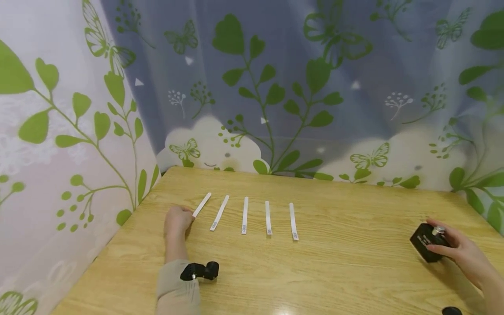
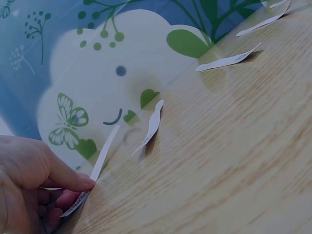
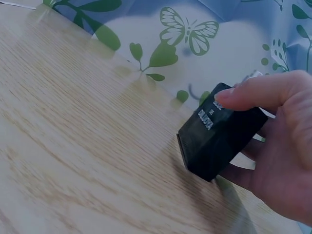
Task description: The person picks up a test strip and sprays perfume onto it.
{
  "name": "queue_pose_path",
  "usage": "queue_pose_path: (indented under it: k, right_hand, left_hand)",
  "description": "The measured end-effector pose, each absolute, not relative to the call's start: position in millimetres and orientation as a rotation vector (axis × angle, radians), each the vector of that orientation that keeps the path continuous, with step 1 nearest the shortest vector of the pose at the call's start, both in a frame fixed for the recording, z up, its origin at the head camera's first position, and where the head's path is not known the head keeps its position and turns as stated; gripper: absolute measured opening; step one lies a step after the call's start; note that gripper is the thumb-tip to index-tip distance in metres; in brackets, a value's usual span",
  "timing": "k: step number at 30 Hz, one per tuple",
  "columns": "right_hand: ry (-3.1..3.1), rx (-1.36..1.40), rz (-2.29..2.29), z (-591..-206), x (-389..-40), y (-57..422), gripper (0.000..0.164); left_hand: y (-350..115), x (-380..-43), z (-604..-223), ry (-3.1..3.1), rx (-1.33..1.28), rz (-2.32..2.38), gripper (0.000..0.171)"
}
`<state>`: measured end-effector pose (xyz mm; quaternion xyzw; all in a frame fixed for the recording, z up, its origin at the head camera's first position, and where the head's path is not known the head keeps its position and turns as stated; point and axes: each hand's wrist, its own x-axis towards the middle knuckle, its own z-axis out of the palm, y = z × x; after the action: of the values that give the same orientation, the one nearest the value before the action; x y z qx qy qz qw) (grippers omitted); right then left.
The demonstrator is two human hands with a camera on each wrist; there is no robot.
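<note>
Nearest, at seven o'clock: beige cloth sleeve. Pinching a slim white paper strip with left hand at eight; gripping a tilted, black boxy bottle with right hand at four, well apart. Around six, four similar strips on pale wood-grain surface.

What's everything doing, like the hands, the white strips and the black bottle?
Left hand, pinching the leftmost strip
Leftmost strip, pinched near its printed end
Other four strips, lying apart on the table
Right hand, gripping the black bottle
Black bottle, tilted, in the right hand
Patterned cloth, hanging behind the table
</note>
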<state>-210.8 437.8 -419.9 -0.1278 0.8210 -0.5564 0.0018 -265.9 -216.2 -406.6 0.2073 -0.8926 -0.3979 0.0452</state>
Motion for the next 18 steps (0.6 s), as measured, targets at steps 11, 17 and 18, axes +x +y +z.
queue_pose_path:
  k: [11,17,18]
  right_hand:
    - [2.188,-0.671,-2.026,-423.1,-213.2,444.9,0.075]
    - [2.245,-0.592,-1.975,-424.1,-212.6,448.4,0.073]
    - [2.208,-0.641,-1.973,-424.1,-212.8,450.0,0.075]
  left_hand:
    - [-218.3,-266.1,-409.1,-2.725,0.622,-1.209,0.02]
    - [-217.6,-266.4,-409.0,-2.751,0.621,-1.215,0.022]
    - [-217.6,-266.4,-408.9,-2.752,0.619,-1.218,0.022]
